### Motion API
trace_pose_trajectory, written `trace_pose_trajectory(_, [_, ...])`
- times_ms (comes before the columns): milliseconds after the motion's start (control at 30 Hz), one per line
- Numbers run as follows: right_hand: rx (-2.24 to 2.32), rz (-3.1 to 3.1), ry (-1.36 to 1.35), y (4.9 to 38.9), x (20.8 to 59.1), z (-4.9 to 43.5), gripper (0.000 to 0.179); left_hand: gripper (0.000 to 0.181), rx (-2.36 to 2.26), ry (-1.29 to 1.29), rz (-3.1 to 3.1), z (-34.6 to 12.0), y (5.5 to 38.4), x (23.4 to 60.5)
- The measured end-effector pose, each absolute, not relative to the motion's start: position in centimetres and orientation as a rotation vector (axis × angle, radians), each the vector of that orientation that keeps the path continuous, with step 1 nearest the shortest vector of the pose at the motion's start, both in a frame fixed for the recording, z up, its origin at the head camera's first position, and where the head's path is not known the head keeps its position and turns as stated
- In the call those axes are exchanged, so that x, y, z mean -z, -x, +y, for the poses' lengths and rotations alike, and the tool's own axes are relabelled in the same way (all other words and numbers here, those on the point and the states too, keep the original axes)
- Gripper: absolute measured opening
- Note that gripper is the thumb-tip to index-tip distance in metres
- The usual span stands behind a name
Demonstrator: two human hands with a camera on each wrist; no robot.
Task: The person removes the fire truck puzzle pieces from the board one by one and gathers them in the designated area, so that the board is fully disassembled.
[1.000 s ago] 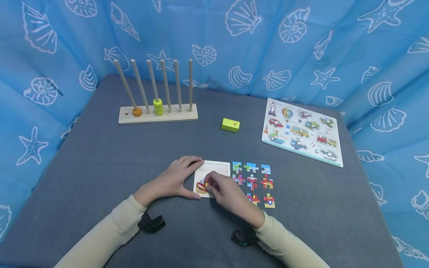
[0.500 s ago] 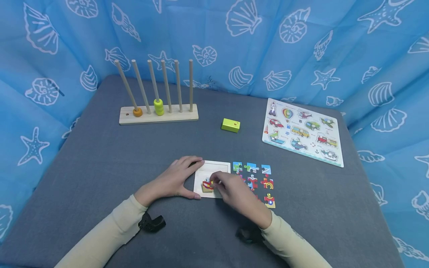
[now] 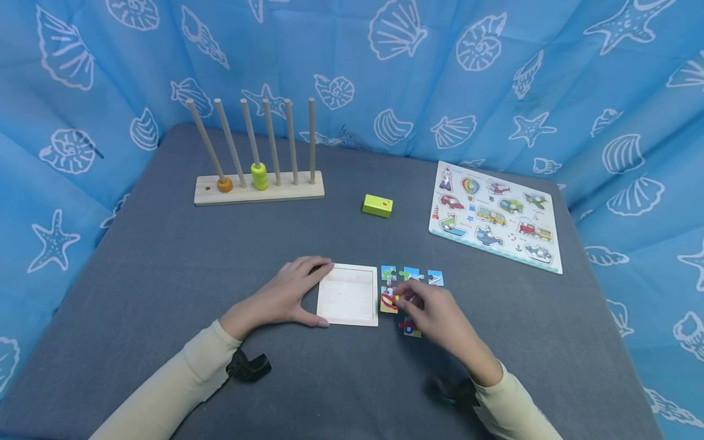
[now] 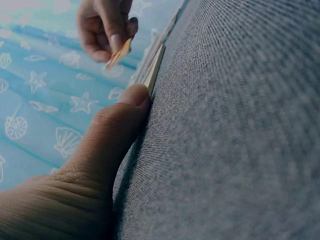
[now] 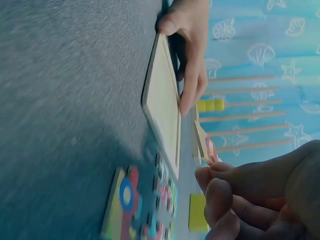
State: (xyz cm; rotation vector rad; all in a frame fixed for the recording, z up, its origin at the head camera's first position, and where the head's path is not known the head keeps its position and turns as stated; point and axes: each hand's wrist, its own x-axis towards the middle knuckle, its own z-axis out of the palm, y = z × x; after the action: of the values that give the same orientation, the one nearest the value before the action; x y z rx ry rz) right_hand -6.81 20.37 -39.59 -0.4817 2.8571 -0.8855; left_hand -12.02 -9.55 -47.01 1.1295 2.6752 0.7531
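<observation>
A square wooden puzzle tray (image 3: 348,296) lies on the table, its pale floor and raised rim showing. My left hand (image 3: 288,292) rests at the tray's left side, thumb tip at the near corner and fingertips at the far one. Thumb and fingers of my right hand (image 3: 434,310) pinch a jigsaw piece (image 3: 388,301) with a red and yellow picture, just right of the tray. The right wrist view shows that piece (image 5: 205,142) tilted, held up off the table. Other jigsaw pieces (image 3: 388,272) lie under and behind my right hand, which partly hides them.
At the back left stands a wooden peg rack (image 3: 258,194) with orange and green beads. A green block (image 3: 377,206) sits mid-table. A white vehicle picture board (image 3: 495,217) lies at the right. A blue shell-print curtain (image 3: 352,67) hangs behind the table.
My right hand has lifted the jigsaw piece from the tray's near left area and carried it right, past the tray's right edge. My left hand stays in place.
</observation>
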Motion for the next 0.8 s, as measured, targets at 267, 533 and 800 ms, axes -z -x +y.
trace_pose_trajectory(267, [0.904, 2.745, 0.45, 5.8, 39.8, 21.3, 0.011, 0.107, -0.755, -1.116, 2.663, -9.6, 12.0, 46.9])
trace_pose_trajectory(533, [0.919, 2.715, 0.549, 5.3, 40.5, 21.2, 0.01, 0.108, -0.748, -1.106, 2.665, -9.5, 12.1, 47.0])
trace_pose_trajectory(800, [0.84, 2.747, 0.586, 5.1, 40.9, 21.0, 0.012, 0.108, -0.755, -1.105, 2.664, -9.5, 12.1, 47.0])
